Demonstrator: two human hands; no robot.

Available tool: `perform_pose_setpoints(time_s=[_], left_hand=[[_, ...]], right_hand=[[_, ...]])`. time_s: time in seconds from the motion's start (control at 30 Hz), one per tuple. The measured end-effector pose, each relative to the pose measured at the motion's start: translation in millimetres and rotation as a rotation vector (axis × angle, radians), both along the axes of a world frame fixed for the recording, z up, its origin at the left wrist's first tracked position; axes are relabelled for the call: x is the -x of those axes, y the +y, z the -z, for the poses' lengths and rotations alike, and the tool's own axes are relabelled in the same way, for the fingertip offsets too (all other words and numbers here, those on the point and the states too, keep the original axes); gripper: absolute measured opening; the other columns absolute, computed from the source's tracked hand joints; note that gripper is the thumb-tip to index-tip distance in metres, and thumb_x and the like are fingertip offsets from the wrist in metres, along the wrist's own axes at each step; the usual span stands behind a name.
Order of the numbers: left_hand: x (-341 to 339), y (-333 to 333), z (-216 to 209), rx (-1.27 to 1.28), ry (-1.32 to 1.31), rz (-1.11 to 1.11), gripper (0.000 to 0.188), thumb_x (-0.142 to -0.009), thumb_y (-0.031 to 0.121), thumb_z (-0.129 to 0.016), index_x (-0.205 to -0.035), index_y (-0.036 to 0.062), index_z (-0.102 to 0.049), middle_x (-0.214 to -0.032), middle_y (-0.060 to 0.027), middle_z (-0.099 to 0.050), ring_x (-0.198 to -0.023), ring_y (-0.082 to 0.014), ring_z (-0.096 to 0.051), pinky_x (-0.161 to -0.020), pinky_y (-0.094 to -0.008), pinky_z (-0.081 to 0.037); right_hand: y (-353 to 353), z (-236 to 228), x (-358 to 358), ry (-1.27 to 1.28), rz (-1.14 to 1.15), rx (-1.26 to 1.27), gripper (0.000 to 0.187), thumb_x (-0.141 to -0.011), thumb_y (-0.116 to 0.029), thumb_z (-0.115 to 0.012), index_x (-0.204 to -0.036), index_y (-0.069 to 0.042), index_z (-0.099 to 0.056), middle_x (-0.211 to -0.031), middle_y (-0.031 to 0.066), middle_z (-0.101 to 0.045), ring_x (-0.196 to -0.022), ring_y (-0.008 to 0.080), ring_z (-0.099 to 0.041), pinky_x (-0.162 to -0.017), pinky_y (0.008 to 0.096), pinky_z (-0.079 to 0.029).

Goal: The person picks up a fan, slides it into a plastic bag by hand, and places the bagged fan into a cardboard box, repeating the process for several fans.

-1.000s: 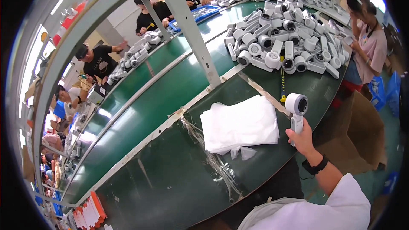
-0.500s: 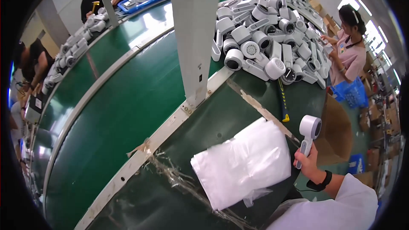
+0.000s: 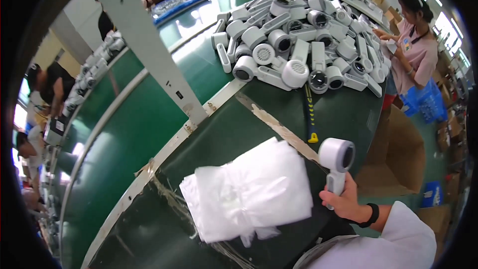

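Observation:
My right hand (image 3: 346,200) is closed around the handle of a white handheld device (image 3: 332,154). Its thick round head points up and has a grey ring with a dark face on the right side. Just left of this hand, on the dark green table, lies a stack of white plastic bags (image 3: 249,189), bunched in across the middle. Beyond the stack, a heap of similar white devices (image 3: 298,35) covers the far part of the table; some show slotted grilles, others dark round faces. My left hand is out of view.
A yellow-and-black tool handle (image 3: 311,117) sticks out from under the heap. A white post (image 3: 149,45) stands on the metal rail beside the green belt (image 3: 119,139). Right of the table is an open cardboard box (image 3: 393,154). A person in pink (image 3: 416,50) stands beyond it.
The view has shifted, so the table, heap and post sit differently in it. My right hand still grips the device, now closer to the bag stack in the picture, with its dark face showing more.

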State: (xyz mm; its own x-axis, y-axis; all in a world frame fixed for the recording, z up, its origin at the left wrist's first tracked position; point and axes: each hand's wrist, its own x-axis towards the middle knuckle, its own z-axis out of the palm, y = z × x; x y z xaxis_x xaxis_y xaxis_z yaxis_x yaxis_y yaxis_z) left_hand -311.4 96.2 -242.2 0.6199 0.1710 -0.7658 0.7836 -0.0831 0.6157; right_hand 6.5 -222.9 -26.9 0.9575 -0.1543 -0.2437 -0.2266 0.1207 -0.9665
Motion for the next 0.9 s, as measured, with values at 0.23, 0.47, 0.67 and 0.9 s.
perform_pose_setpoints(time_s=[0.23, 0.47, 0.67, 0.9], left_hand=[[3.0, -8.9, -132.9, -0.088, -0.099, 0.032, 0.021, -0.091, 0.018, -0.062, -0.098, -0.0004, -0.070, -0.087, -0.0104, -0.070, -0.081, -0.0215, -0.065, -0.074, -0.0309, -0.051], [-174.8, -88.4, -291.0, -0.471, -0.905, 0.337, 0.013, -0.077, -0.001, -0.072, -0.089, 0.0016, -0.069, -0.085, -0.0106, -0.069, -0.070, -0.0165, -0.063, -0.065, -0.0280, -0.050], [-303.9, -149.6, -285.3, -0.767, -0.994, 0.526, 0.019, -0.079, 0.015, -0.077, -0.094, 0.0065, -0.069, -0.085, -0.0087, -0.068, -0.070, -0.0260, -0.066, -0.061, -0.0346, -0.051], [-324.9, -140.6, -270.8, -0.784, -0.882, 0.604, 0.013, -0.085, 0.022, -0.071, -0.089, 0.0097, -0.072, -0.086, -0.0079, -0.067, -0.075, -0.0312, -0.066, -0.065, -0.0386, -0.051]], right_hand=[[-12.5, 5.9, -4.6, -0.074, -0.103, -0.133, 0.040, -0.085, -0.012, -0.074, -0.115, -0.003, -0.049, -0.095, 0.0034, -0.061, -0.072, 0.0094, -0.060, -0.064, 0.0274, -0.051], [-25.8, -32.3, -11.5, -0.026, -0.281, -0.437, 0.039, -0.083, 0.000, -0.070, -0.114, -0.004, -0.046, -0.089, 0.0083, -0.062, -0.072, 0.0167, -0.064, -0.064, 0.0323, -0.053], [-24.4, -22.4, -16.9, 0.022, -0.333, -0.171, 0.032, -0.080, -0.011, -0.078, -0.103, -0.003, -0.058, -0.083, 0.0031, -0.065, -0.069, 0.0098, -0.061, -0.061, 0.0268, -0.049], [-12.1, -25.1, -19.7, -0.012, -0.287, 0.002, 0.031, -0.080, -0.017, -0.077, -0.103, -0.002, -0.061, -0.080, 0.0024, -0.065, -0.068, 0.0081, -0.060, -0.059, 0.0262, -0.048]])
